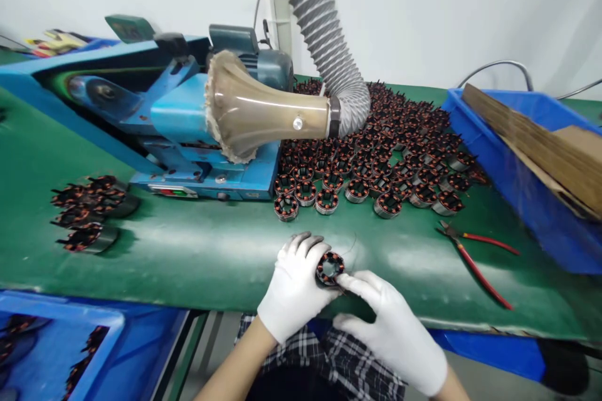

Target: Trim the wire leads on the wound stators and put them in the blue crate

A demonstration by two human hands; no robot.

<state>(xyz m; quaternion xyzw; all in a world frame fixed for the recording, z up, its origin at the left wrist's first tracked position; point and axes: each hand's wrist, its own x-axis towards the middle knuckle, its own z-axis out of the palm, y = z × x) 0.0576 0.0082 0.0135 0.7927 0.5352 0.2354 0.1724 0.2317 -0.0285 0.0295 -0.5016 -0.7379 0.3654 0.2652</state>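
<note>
My left hand (297, 285), in a white glove, is wrapped around a motor stator (330, 257) just above the front part of the green bench. The stator is a ring with a black slotted face and copper windings, its face turned up toward me. My right hand (383, 319), also gloved in white, comes from the right. Its index finger touches the stator's lower right edge, and its thumb is spread away below. A thin wire seems to rise from the stator's right side. Whether my right fingertips pinch a wire end is too small to tell.
Many stators (357, 188) crowd the bench behind my hands; a small group (94, 213) stands left. A blue belt machine (183, 119) with a grey hose (324, 19) is at the back. Red-handled cutters (475, 257) lie right, near a blue bin (522, 200). Another blue bin (113, 332) sits lower left.
</note>
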